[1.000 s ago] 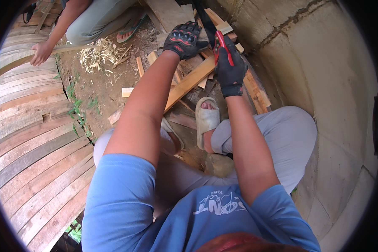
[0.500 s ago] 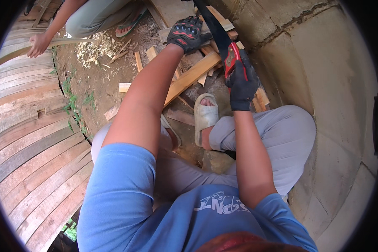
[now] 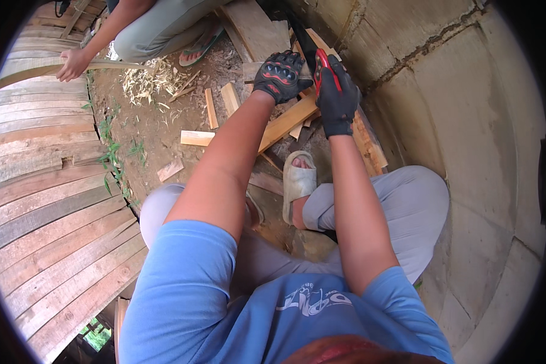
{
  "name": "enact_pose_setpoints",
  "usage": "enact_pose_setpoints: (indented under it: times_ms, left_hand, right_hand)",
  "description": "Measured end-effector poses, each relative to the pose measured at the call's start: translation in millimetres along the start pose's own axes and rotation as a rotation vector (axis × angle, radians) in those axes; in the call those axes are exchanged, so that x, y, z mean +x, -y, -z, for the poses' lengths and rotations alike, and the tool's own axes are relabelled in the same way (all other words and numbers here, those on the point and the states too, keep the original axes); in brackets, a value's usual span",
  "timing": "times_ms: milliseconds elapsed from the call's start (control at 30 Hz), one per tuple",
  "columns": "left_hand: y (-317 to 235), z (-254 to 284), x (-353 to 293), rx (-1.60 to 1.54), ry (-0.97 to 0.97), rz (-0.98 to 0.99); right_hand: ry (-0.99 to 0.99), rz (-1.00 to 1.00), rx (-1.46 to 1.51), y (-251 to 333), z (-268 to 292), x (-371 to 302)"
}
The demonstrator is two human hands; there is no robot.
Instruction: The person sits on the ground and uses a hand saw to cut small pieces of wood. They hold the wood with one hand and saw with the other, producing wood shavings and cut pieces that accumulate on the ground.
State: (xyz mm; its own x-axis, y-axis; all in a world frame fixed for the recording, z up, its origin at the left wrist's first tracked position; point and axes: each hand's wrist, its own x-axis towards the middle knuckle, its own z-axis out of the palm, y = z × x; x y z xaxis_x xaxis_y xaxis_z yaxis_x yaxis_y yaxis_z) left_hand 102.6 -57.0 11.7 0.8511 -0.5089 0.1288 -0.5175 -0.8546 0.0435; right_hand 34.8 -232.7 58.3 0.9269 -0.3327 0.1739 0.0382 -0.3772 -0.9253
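Note:
My right hand (image 3: 338, 97), in a black glove, is closed round the red handle of a handsaw (image 3: 320, 62). The saw's dark blade points away from me toward the far edge of the view. Just left of it my left hand (image 3: 280, 77), gloved in black with red trim, bears down on a piece of wood (image 3: 250, 71) lying crosswise, its fingers bent over it. Part of that wood is hidden under the glove. Below my hands a longer wooden strip (image 3: 291, 123) slants across the ground. Whether the teeth touch wood cannot be made out.
Concrete wall (image 3: 461, 103) rises close on my right. A wooden slat surface (image 3: 48, 176) runs along the left. At upper left a co-worker's hand (image 3: 73, 64) holds a long wood strip (image 3: 27, 73). Wood shavings (image 3: 148, 82) and several offcuts (image 3: 197, 138) lie on the dirt.
My right hand has pushed the saw forward, away from me and slightly left, so less blade shows. My left hand stays on the wood; the whole view has shifted a little.

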Motion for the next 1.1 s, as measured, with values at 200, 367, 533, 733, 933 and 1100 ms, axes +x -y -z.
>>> enact_pose_setpoints:
  times_ms: [200, 367, 533, 733, 933, 1100]
  left_hand:
    - [-2.1, 6.0, -1.3, -0.029, 0.014, -0.014]
    - [-4.5, 10.9, -1.3, -0.026, 0.050, -0.008]
    - [1.5, 1.9, -4.3, 0.018, 0.030, -0.002]
    - [-10.1, 11.5, 6.2, 0.024, 0.102, 0.054]
    - [-4.6, -1.2, 6.2, 0.025, 0.054, 0.057]
    - [-5.5, 0.8, 5.7, 0.003, 0.065, 0.088]
  right_hand:
    - [-0.167, 0.206, -0.132, -27.9, -33.6, 38.8]
    - [-0.093, 0.118, -0.108, -30.7, -37.2, 39.1]
    - [-0.089, 0.096, -0.097, -33.3, -39.1, 35.6]
    - [-0.008, 0.104, -0.205, -26.3, -15.2, 23.2]
    - [0.106, -0.011, -0.084, 8.5, 47.5, -45.7]
    - [0.301, -0.190, -0.121, 82.4, 137.7, -113.0]
